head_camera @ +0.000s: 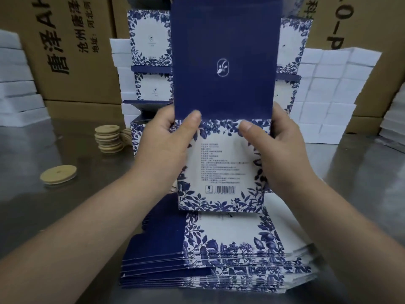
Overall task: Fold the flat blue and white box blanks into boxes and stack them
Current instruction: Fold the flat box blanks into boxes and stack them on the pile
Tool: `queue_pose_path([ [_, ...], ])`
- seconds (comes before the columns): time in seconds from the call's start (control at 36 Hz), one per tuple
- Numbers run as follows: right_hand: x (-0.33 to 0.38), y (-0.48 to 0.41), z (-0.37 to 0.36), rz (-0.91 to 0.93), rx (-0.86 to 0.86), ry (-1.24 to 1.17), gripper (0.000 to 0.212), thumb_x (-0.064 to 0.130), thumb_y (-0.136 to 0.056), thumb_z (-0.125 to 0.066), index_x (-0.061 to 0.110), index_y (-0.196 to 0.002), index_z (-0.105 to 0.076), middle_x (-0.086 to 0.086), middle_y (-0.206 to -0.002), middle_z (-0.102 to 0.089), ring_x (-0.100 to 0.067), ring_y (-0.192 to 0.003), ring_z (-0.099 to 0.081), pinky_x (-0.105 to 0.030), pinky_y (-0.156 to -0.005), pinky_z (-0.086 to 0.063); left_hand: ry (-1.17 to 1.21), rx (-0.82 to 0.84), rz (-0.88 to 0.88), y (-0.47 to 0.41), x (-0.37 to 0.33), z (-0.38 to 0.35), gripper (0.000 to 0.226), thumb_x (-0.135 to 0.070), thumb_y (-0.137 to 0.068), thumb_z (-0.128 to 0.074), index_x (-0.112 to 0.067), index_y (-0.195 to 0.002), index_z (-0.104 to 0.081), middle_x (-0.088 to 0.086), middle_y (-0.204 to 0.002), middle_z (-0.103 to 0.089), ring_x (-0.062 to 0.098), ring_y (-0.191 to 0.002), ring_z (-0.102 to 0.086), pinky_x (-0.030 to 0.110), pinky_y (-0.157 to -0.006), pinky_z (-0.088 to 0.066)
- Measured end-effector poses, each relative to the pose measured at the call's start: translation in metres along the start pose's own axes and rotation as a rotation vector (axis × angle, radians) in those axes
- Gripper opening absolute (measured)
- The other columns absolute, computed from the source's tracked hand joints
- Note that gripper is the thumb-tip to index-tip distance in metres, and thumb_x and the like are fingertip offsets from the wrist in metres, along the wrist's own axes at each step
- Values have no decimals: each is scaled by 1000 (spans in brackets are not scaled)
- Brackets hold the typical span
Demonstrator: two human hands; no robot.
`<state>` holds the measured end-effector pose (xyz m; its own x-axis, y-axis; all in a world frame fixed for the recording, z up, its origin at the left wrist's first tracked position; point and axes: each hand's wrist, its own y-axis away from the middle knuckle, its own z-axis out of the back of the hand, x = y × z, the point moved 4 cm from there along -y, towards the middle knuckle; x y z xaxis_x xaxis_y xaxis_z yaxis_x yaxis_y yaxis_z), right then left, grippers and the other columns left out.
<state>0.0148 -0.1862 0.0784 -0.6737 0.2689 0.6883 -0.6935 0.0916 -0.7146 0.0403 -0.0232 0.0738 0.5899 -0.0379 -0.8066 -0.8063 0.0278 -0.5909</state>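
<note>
I hold one box blank (pixel 225 69) upright in front of me, its navy panel with a white logo above and its white floral panel with a barcode below. My left hand (pixel 166 139) grips its left edge, thumb on the crease between the panels. My right hand (pixel 274 141) grips the right edge, thumb on the same crease. Below lies a pile of flat blanks (pixel 219 255) on the metal table. Behind the held blank rises a stack of folded blue and white boxes (pixel 151 55), partly hidden.
Round tan discs (pixel 108 139) are piled at left on the steel table (pixel 54 216), with one single disc (pixel 58 174) nearer. White foam blocks (pixel 324 95) stand at right and far left. Brown cartons (pixel 72 47) wall the back.
</note>
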Motion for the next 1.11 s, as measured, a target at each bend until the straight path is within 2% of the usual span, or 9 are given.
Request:
queue_pose_path([
  [0.11, -10, 1, -2, -118, -27, 11, 17, 40, -78, -58, 31, -89, -68, 13, -91, -72, -9, -90, -67, -35, -84, -52, -24, -19, 72, -1, 4, -1, 45, -42, -93, -49, 2, -97, -60, 25, -103, -65, 40, -96, -62, 58, -89, -47],
  [0.25, -11, 0, 1, -212, -62, 21, 47, 52, -85, -44, 15, -88, -72, 5, -92, -74, -15, -91, -69, -44, -91, -51, -110, -28, 65, -2, 3, 1, 61, -58, -79, -44, -1, -88, -62, 18, -93, -63, 23, -83, -60, 53, -92, -43],
  [0.31, -11, -1, 2, -249, -64, 76, 58, 59, -83, -40, 10, -89, -70, 2, -94, -74, -18, -89, -68, -44, -90, -51, -115, -45, 79, -2, 3, 1, 67, -63, -76, -45, 0, -88, -62, 24, -97, -65, 33, -89, -63, 54, -94, -42],
  [0.42, -12, -4, 5, -300, -67, 115, 44, 67, -78, -32, 48, -68, -70, 20, -78, -72, -8, -83, -68, -35, -83, -52, -83, -63, 96, -4, 6, 2, 78, -70, -65, -47, 3, -87, -63, 25, -97, -65, 42, -98, -61, 57, -95, -44],
  [0.5, -14, -7, 10, -326, -119, 206, 71, 69, -76, -29, 10, -82, -69, 1, -74, -72, -23, -75, -65, -37, -78, -50, -120, -27, 95, -5, 7, 0, 81, -68, -68, -47, 9, -90, -61, 28, -102, -65, 41, -97, -61, 57, -94, -45],
  [0.58, -15, -9, 12, -332, -137, 194, 72, 62, -76, -39, -8, -74, -57, -11, -68, -65, -28, -62, -55, -37, -69, -47, -150, -21, 85, -7, 7, 1, 71, -58, -76, -48, 10, -91, -59, 26, -100, -64, 39, -93, -62, 55, -91, -47],
  [0.72, -18, -11, 12, -377, -139, 52, 31, 47, -74, -53, 17, -73, -59, -11, -69, -54, -20, -65, -49, -34, -68, -40, -171, -38, 83, -7, 11, 1, 53, -49, -77, -51, 2, -79, -65, 13, -89, -70, 37, -86, -64, 55, -83, -50],
  [0.94, -22, -11, 11, -374, -141, -8, 34, 32, -88, -56, 21, -56, -61, -7, -62, -59, -21, -60, -54, -36, -67, -46, -81, -49, 190, -8, 20, 2, 23, -42, -71, -62, -21, -75, -73, 7, -75, -73, 30, -71, -69, 58, -71, -55],
  [1.11, -22, -11, 12, -361, -186, -15, 30, 23, -89, -60, 17, -59, -58, -2, -57, -61, -18, -54, -57, -32, -59, -49, -30, -60, 211, -10, 25, 2, 13, -31, -72, -64, -21, -73, -72, 3, -74, -73, 22, -66, -70, 40, -63, -56],
])
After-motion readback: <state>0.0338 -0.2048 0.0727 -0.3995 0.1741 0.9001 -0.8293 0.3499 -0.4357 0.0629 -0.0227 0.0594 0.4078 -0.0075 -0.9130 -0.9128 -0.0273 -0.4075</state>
